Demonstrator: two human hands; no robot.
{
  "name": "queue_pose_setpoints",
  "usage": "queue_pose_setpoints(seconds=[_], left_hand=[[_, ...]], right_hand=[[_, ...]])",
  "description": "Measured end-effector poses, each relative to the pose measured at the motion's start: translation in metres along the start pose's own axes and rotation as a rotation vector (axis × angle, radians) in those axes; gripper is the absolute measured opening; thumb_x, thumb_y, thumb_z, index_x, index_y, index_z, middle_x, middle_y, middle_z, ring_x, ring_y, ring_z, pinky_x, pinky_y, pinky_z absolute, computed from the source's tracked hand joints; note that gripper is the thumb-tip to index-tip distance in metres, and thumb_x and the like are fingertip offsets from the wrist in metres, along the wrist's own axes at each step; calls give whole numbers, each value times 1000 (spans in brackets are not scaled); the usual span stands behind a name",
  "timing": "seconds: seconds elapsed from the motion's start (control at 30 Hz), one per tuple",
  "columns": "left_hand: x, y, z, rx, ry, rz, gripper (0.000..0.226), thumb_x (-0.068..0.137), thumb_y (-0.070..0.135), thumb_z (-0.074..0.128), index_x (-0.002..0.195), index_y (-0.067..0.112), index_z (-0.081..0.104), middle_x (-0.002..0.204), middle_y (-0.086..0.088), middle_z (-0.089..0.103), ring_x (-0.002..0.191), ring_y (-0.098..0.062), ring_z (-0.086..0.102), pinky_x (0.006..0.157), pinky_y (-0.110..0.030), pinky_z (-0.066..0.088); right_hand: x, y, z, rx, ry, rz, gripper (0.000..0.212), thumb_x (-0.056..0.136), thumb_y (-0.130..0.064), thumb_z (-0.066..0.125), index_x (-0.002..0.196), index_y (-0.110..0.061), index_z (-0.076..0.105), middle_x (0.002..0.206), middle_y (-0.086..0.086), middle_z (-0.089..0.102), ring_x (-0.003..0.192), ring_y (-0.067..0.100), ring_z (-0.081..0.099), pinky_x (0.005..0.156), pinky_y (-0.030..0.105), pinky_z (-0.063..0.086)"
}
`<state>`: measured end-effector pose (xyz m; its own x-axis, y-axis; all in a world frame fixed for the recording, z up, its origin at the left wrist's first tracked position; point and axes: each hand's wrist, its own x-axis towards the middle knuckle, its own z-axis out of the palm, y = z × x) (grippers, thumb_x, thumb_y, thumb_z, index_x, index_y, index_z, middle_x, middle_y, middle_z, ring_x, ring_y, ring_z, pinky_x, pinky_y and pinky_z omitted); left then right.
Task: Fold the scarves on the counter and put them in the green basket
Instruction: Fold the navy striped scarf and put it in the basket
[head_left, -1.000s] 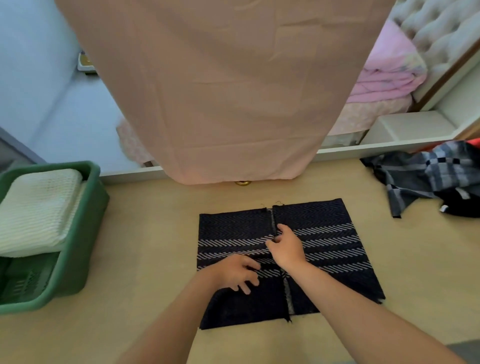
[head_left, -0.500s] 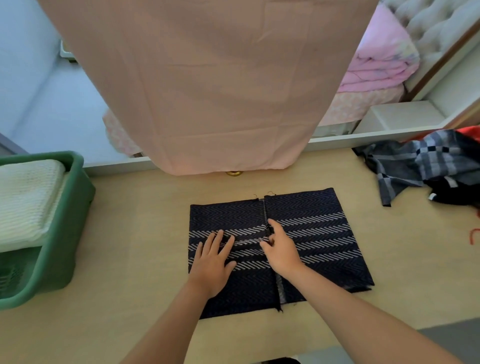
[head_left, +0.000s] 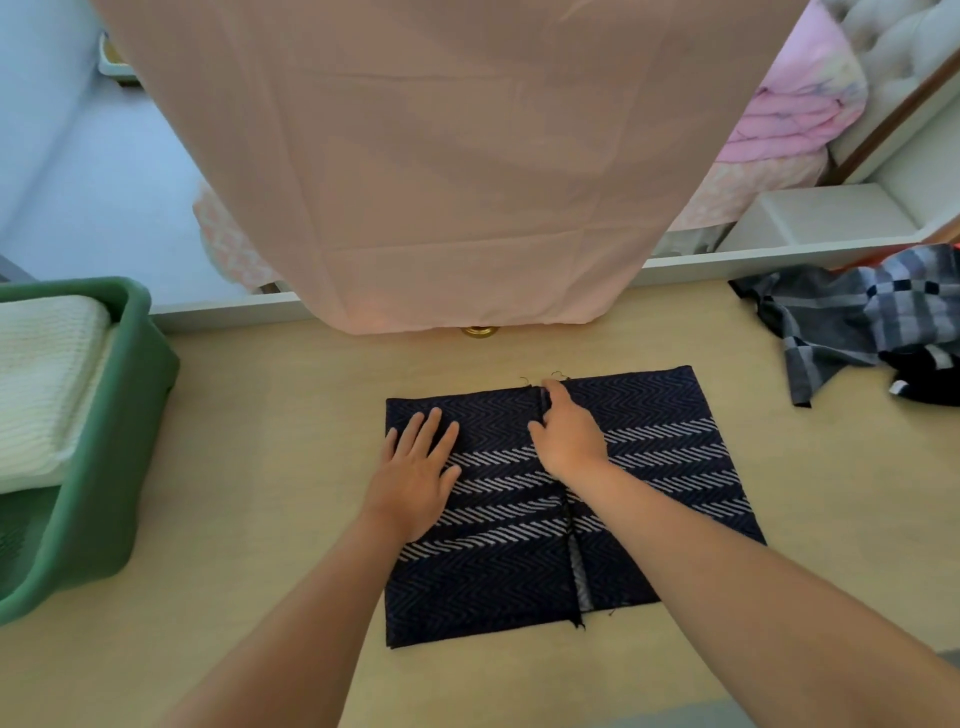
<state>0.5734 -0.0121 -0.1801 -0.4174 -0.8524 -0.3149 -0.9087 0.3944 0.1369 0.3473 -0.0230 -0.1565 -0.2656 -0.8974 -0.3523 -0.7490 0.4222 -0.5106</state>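
Observation:
A dark navy scarf (head_left: 665, 462) with white zigzag stripes lies flat on the wooden counter (head_left: 270, 467), its two sides folded in to meet at a centre seam. My left hand (head_left: 415, 467) presses flat on the left flap, fingers straight and spread. My right hand (head_left: 569, 434) rests on the seam near the scarf's far edge, fingers bent down onto the cloth. A green basket (head_left: 119, 436) stands at the counter's left end with a folded cream knitted scarf (head_left: 41, 384) in it. A crumpled grey and black checked scarf (head_left: 852, 317) lies at the far right.
A large peach cloth (head_left: 441, 156) hangs down over the counter's back edge, with a small brass knob (head_left: 479, 331) just under its hem. Behind it are a white ledge (head_left: 779, 249) and pink bedding (head_left: 789, 114).
My left hand has opened flat and slid to the scarf's left flap. My right hand has moved along the centre seam toward the far edge.

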Motion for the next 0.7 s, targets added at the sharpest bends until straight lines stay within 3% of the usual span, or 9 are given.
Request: queue_pose_setpoints(seconds=[0.13,0.23,0.3,0.4,0.47,0.57,0.63,0.7], left_hand=[[9,-7,6,32,-19,-94,61,100,55,5,155,32,-12,162,2,-19,149,-21,-18,122,-46,-1],[7,-13,18,72,26,-118,66,96,58,-5,154,28,-15,162,-3,-20,149,-24,-18,121,-48,-1],[1,-12,21,50,118,-120,69,97,56,2,156,22,-2,164,-6,-7,151,-25,-8,121,-49,2],[-20,2,23,-3,278,-6,59,102,43,27,154,15,28,161,-8,22,150,-27,17,119,-49,17],[-39,13,27,-31,361,99,48,102,36,34,142,13,48,150,-8,42,140,-29,37,114,-46,28],[-71,26,40,-73,394,159,36,101,34,40,123,14,61,132,-4,53,123,-28,51,105,-39,36],[-89,30,53,-73,320,171,40,99,38,43,128,16,59,138,-4,50,128,-29,48,108,-40,34],[-103,31,64,-40,205,160,54,99,49,42,144,20,46,153,-4,37,143,-27,33,115,-42,26]], right_hand=[[13,0,1,-34,101,-105,57,99,-22,55,150,-24,31,115,2,64,99,23,62,79,38,54],[6,8,7,-107,57,-110,60,98,-24,56,151,-25,27,131,5,51,103,25,60,79,40,54],[-9,17,10,-220,113,-177,56,97,-27,57,148,-24,33,131,4,44,106,23,57,78,39,55],[-43,34,16,-334,197,-510,27,95,-23,55,122,-22,58,114,0,49,97,19,53,78,33,50],[-68,48,19,-321,91,-723,11,93,-27,55,102,-23,61,102,-3,48,90,15,50,76,33,47],[-100,70,20,-345,-135,-858,21,86,-43,58,97,-25,58,98,-6,46,86,12,47,76,31,43],[-113,84,15,-357,-199,-863,31,82,-48,60,104,-26,59,104,-6,47,91,11,47,80,28,41],[-116,98,9,-387,-235,-877,38,82,-45,59,114,-25,60,115,-5,49,100,12,48,88,26,41]])
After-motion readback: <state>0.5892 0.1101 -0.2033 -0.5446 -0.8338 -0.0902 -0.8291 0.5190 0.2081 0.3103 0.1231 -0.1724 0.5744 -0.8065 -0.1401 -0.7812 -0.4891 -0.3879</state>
